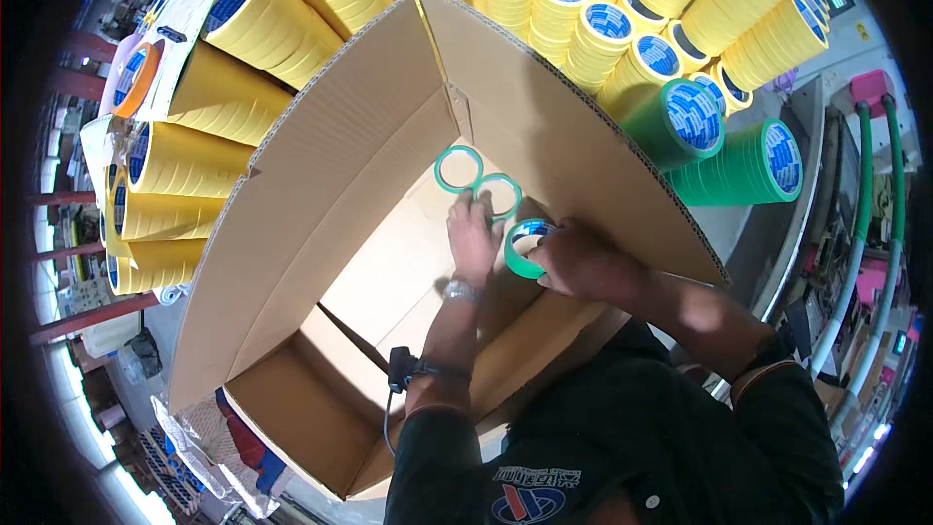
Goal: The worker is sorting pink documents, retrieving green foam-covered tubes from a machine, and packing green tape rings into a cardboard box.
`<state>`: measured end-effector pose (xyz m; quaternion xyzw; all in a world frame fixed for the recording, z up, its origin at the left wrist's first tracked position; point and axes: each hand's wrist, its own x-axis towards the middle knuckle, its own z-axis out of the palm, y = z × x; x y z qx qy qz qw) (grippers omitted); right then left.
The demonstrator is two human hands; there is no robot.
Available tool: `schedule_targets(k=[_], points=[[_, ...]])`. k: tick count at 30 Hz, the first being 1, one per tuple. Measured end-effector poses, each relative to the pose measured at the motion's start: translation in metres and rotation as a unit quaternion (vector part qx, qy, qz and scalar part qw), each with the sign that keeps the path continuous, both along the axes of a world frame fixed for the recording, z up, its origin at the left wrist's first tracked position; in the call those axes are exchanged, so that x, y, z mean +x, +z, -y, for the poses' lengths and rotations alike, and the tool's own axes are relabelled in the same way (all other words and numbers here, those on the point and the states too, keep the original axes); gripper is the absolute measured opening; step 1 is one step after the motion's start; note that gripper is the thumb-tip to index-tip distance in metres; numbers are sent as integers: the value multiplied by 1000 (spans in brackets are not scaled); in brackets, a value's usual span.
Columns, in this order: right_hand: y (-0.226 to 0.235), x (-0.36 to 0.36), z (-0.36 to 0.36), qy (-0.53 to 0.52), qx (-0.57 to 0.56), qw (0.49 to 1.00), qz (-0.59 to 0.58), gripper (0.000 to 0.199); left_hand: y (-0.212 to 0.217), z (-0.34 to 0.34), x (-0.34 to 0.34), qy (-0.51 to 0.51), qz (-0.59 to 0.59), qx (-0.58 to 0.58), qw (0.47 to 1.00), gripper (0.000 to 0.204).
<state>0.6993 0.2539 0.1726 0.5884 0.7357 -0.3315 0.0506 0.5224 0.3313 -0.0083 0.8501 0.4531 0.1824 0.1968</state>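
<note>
An open cardboard box (379, 117) stands before me with its flaps up. Two green tape rolls lie flat side by side at its far inner corner: the farther roll (442, 184) and the nearer roll (517, 196). My left hand (470, 238) reaches down inside, its fingers closed at the near edge of the nearer roll. My right hand (583, 261) grips a third green tape roll (522, 263) by its side, thumb and fingers around the ring. This roll is tilted, above the box's right inner side, and its blue-and-white core shows.
Stacks of yellow tape rolls (287, 24) crowd the far and left sides, with more yellow rolls (593, 49) behind the box. Two green roll stacks (734, 175) lie beyond the right flap. An orange roll (137, 81) sits far left. Green-and-grey railings (865, 224) stand at right.
</note>
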Motion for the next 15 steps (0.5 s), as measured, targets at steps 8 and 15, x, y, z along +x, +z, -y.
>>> schedule_targets(k=[8,15], points=[[-26,3,-2,-7,-16,1000,7,27,41,5,0,30,321,-538,779,38],[-13,6,-5,-27,30,999,-2,22,49,12,-5,0,539,-666,516,39]])
